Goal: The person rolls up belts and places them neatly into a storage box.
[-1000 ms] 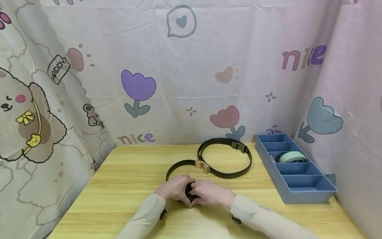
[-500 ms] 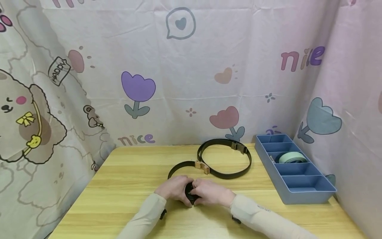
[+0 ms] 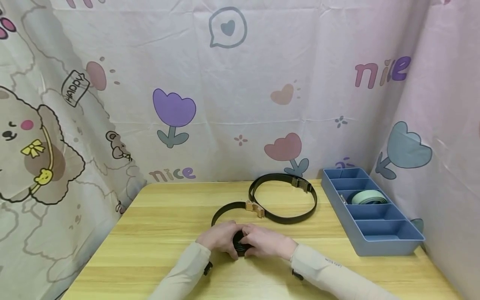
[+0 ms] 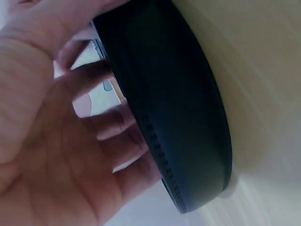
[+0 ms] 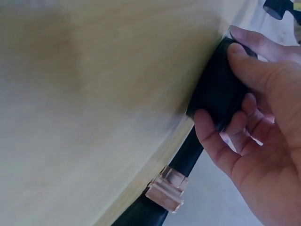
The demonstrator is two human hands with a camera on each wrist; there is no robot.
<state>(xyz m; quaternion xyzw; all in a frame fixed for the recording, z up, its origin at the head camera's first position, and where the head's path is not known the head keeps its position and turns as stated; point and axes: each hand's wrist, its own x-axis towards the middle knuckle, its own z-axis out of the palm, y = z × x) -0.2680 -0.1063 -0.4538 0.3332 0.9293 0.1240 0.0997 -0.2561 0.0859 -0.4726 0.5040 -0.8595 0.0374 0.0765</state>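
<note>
Between both hands stands a black belt rolled into a tight coil [image 3: 241, 246], on edge at the table. My left hand [image 3: 220, 237] holds the coil's left side, thumb in front and fingers behind; its smooth outer face fills much of the left wrist view. On the other side, my right hand [image 3: 268, 241] grips the roll with curled fingers, some of them at its middle. From behind the left hand a loose stretch of strap [image 3: 226, 206] curves back to a gold buckle [image 3: 255, 208]. That buckle also shows below the coil in the right wrist view.
Behind the gold buckle lies a second black belt [image 3: 288, 219], looped, with a dark metal buckle [image 3: 301, 184]. At the right stands a blue divided tray [image 3: 346, 225] with a rolled pale green belt [image 3: 368, 197] in one compartment. A printed curtain [image 3: 240, 104] hangs behind the wooden table [image 3: 150, 233].
The loose strap's curve has drawn in slightly to the right, and the fingers have shifted a little around the coil. Both arms stay nearly in place; the second belt and tray have not moved.
</note>
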